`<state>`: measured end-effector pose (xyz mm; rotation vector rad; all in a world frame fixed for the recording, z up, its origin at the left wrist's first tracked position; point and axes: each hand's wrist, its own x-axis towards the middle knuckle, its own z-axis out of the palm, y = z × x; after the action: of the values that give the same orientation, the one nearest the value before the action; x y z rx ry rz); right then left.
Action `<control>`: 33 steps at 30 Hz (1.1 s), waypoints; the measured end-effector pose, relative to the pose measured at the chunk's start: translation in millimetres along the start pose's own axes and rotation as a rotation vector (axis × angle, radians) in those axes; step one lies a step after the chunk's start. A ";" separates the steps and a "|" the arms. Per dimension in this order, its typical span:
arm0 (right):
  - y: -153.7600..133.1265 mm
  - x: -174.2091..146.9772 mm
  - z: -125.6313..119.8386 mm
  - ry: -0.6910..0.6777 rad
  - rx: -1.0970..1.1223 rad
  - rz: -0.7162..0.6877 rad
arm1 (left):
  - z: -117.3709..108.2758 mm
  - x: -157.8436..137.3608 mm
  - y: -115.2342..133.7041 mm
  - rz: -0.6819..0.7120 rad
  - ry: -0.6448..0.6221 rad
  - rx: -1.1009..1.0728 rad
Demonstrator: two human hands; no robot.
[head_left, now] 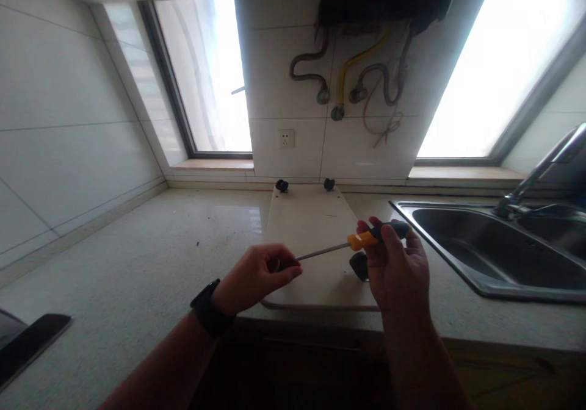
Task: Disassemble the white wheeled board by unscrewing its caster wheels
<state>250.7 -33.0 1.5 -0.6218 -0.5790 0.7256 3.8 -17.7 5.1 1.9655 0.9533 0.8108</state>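
Observation:
My right hand is closed round the yellow and black handle of a screwdriver. Its metal shaft slants down leftward over a white board lying on the counter. My left hand, with a black watch on the wrist, is pinched at the shaft's tip. A small dark shape shows between the left fingers, too hidden to name. Beside my right fingers a black rounded piece rests on the board. Two small black fittings sit at the board's far corners.
A steel sink with a faucet is set into the counter on the right. At the lower left lies a dark flat object. Hoses and a yellow pipe hang on the tiled wall between two windows, near a socket.

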 end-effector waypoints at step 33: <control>6.1 2.2 -40.8 0.134 0.010 -0.107 | -179.0 -57.1 -258.4 -0.521 0.524 0.951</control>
<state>276.7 -40.4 -29.6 -0.6205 -0.4813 0.5811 -252.6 106.0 -139.8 2.0716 2.3792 0.6091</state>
